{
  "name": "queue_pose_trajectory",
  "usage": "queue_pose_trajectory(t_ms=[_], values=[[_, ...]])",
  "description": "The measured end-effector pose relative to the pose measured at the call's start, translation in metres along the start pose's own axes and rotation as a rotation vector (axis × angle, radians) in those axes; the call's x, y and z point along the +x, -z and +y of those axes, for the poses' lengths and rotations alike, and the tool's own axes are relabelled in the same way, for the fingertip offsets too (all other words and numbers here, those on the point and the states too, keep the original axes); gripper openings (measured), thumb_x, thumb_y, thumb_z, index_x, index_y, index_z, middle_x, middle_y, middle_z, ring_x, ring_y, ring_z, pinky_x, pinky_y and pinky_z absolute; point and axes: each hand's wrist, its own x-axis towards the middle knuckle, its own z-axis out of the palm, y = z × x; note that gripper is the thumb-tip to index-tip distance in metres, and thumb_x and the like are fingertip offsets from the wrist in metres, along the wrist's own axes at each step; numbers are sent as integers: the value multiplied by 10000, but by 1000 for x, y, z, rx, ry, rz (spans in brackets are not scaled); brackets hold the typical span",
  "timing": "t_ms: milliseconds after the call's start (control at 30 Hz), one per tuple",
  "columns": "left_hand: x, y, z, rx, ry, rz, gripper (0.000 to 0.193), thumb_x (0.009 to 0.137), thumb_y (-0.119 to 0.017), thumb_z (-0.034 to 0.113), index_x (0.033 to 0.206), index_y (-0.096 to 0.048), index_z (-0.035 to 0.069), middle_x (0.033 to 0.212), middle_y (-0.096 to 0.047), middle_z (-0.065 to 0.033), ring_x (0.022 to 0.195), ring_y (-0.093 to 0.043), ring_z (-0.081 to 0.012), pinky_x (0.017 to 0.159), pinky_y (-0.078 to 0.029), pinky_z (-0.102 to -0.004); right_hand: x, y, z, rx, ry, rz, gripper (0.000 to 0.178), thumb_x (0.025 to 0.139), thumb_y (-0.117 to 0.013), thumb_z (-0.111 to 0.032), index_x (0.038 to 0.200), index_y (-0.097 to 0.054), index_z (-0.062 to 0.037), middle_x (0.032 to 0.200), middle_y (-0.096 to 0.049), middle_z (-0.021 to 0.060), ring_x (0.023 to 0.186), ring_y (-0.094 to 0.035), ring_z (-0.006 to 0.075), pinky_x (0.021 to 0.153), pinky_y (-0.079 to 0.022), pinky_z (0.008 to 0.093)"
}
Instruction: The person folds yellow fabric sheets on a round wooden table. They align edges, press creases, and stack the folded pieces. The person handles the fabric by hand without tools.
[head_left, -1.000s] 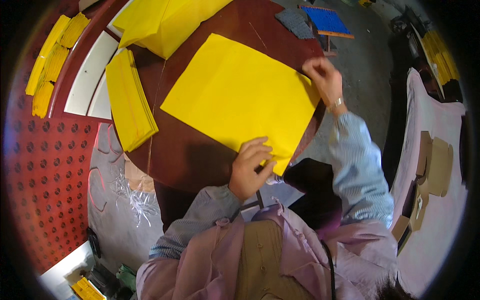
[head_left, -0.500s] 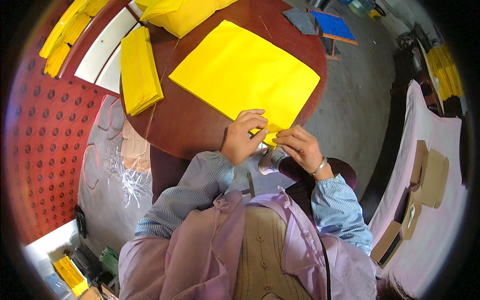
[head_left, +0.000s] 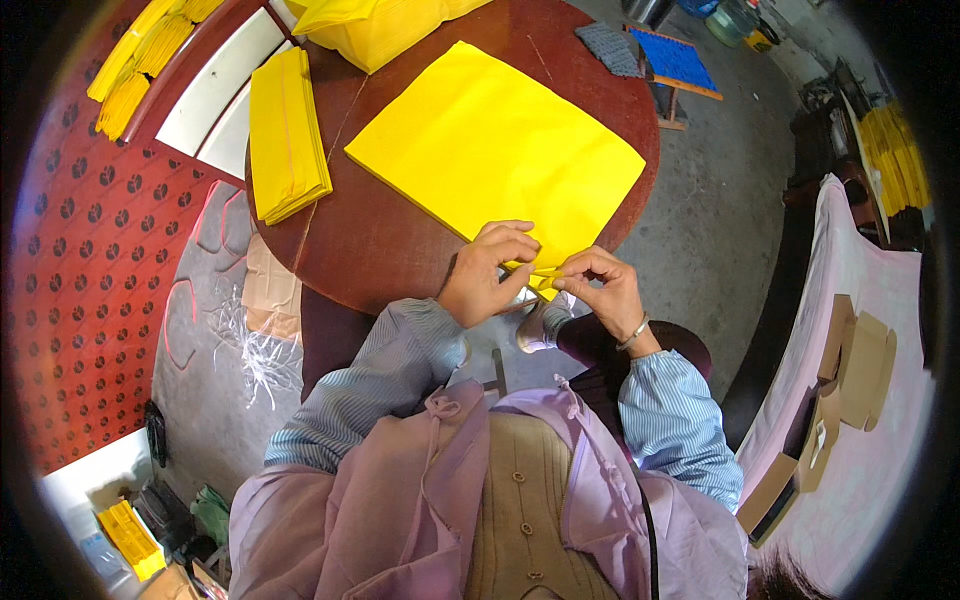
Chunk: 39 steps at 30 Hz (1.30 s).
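A flat stack of yellow cloth sheets lies on the round table, its near corner reaching over the table's front edge. My left hand is closed at this corner, with curled fingers on top and the thumb low beside it. On the right, my right hand pinches a thin folded edge of the yellow cloth between thumb and fingertips. This edge stands a little raised between the two hands. How many layers the pinch holds I cannot tell.
A folded yellow bundle lies left on the brown round table, with a larger yellow pile behind. A stool with a blue seat stands far right. Opened cardboard boxes rest on a pink cloth. White strings lie on the left.
My right hand has shifted slightly, and the pinched edge of yellow cloth now stands folded up toward my left thumb. My left hand has stayed almost in place.
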Motion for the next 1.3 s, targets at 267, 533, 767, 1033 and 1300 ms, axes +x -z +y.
queue_pose_trajectory(t_ms=[267, 533, 767, 1033, 1300], values=[[0, -2, 5, 65, 12, -12, 268, 790, -822, 1, 1043, -733, 10, 1182, -733, -149, 1322, -623, -371, 1101, -501, -447, -1, -4, 0, -27, 63, 37, 129, 863, -879, -67, 931, -782, -16, 909, -707, 1, 770, -604, 73, 702, -503, 244], [-1, -6, 3, 102, -2, 18, 240, 800, -835, 7, 1019, -738, 2, 1165, -742, -157, 1292, -646, -364, 1065, -528, -441, 0, -5, -2, 5, 40, 40, 132, 861, -875, -50, 924, -764, -15, 901, -683, 6, 754, -596, 74, 690, -498, 244], [-1, -12, 0, 86, 38, 84, 182, 854, -817, 7, 1027, -763, -10, 1146, -751, -174, 1258, -670, -362, 1045, -539, -430, -7, -2, -7, -166, 101, 57, 115, 872, -867, -64, 951, -785, -48, 949, -690, 21, 776, -606, 108, 705, -491, 250], [0, -7, 2, 52, 65, 49, 142, 913, -767, 4, 1052, -760, -28, 1159, -747, -176, 1284, -654, -351, 1074, -523, -431, -10, -2, 0, -165, 120, 34, 137, 868, -870, -88, 994, -826, -53, 896, -718, 48, 775, -653, 125, 700, -519, 266], [0, 1, 0, 21, 36, -22, 181, 906, -730, -27, 1084, -757, -5, 1192, -733, -161, 1322, -622, -359, 1119, -493, -446, -8, -6, -2, -34, -5, 38, 136, 865, -884, -95, 931, -795, -16, 879, -690, 15, 766, -595, 86, 697, -484, 250]])
